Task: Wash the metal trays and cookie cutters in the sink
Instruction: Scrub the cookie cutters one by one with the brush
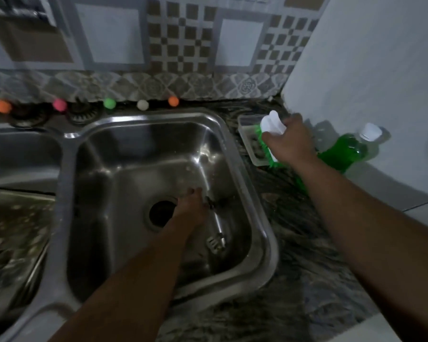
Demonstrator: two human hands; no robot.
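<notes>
Head view. Sink (262, 218): left hand (190, 211) low beside its drain, grip unclear; metal utensil (216, 225) just right, lengthwise front-to-back. Right hand (289, 141) beyond the sink's right rim, clamped on soap bottle (272, 124).

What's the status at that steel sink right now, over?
Right hand grips a white-capped green soap bottle on the counter. Left hand down in the steel sink basin by the drain, beside a metal utensil. No trays visible there; nothing blocking.
</notes>
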